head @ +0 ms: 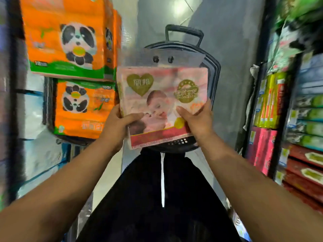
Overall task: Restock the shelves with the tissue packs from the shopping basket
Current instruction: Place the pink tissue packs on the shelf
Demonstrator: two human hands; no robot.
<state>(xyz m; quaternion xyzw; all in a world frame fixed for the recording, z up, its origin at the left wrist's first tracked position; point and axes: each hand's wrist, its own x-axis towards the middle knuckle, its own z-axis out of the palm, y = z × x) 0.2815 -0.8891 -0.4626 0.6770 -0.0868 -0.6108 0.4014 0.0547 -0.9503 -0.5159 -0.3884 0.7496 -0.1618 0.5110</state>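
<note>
Stocked shelves [266, 32] crowd both frame edges, with orange panda packs [70, 41] at upper left. At centre, above the dark shopping basket [174, 145], left hand [115, 124] and right hand [197, 119] grip the pink tissue pack [162, 102]. It is probably best kept level and slid into a matching gap.

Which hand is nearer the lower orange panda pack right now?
Left. The left hand grips the left edge of the pink tissue pack, just beside the lower orange panda pack. The right hand grips the opposite edge, farther away.
</note>
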